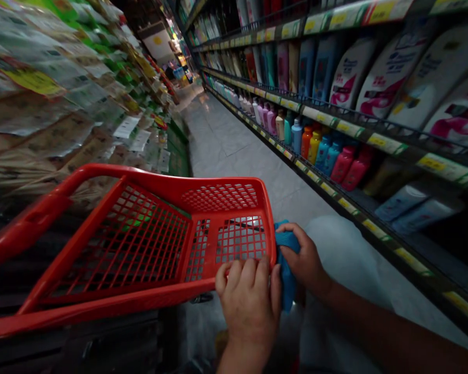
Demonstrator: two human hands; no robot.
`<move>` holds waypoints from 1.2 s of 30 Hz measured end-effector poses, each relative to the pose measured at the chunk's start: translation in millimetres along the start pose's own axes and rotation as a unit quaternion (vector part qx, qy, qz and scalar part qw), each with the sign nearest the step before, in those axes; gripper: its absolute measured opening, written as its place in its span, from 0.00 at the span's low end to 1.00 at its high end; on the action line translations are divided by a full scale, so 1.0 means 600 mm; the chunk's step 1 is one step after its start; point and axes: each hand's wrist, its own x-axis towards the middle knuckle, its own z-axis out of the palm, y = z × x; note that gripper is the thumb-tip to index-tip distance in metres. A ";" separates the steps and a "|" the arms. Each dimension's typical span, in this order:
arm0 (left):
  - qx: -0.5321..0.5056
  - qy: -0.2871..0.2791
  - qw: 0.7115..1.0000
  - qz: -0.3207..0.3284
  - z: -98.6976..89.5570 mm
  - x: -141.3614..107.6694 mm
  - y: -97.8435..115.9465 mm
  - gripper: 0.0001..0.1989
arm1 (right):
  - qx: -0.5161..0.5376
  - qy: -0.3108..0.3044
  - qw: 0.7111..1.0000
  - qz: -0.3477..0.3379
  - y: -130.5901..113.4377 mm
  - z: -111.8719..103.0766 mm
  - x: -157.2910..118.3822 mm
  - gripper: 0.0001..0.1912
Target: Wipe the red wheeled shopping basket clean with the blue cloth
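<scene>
A red plastic basket [152, 296] with a grid of holes lies across the left and middle of the view, and nothing shows inside it. My left hand [249, 296] has its fingers wrapped over the basket's near rim at the right corner. Just right of that corner, my right hand [306, 257] pinches a blue cloth [288, 283] between thumb and fingers. The cloth hangs down along the basket's outer right side, close to my left thumb.
Shelves with bottles [347, 161] and price labels run along the right. Hanging packets [62, 93] line the left side. Between them a grey tiled floor [226, 135] leads away. Something pale and rounded [343, 254] is beyond my right wrist.
</scene>
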 end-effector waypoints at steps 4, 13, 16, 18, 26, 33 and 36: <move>0.028 -0.008 1.000 -0.009 -0.012 -0.021 -0.011 0.11 | 0.025 0.013 0.999 -0.035 0.014 0.034 0.098 0.13; 0.036 0.023 0.999 -0.012 -0.029 -0.049 -0.049 0.13 | 0.024 0.019 0.994 0.102 0.050 0.080 -0.054 0.13; 0.040 0.020 0.999 0.001 -0.034 -0.061 -0.063 0.14 | 0.045 0.003 0.997 0.056 0.025 0.081 -0.072 0.11; 0.044 0.020 0.999 0.004 -0.038 -0.068 -0.070 0.14 | 0.065 0.007 0.998 0.025 0.015 0.084 -0.025 0.10; 0.033 0.038 0.999 0.013 -0.042 -0.086 -0.082 0.14 | 0.054 0.055 0.980 0.184 0.065 0.106 -0.042 0.13; 0.029 0.055 0.997 0.050 -0.048 -0.084 -0.088 0.14 | 0.073 -0.021 0.986 0.148 0.028 0.100 -0.161 0.13; 0.020 0.037 0.998 0.052 -0.050 -0.091 -0.096 0.13 | 0.070 -0.002 0.980 0.187 0.032 0.095 -0.108 0.11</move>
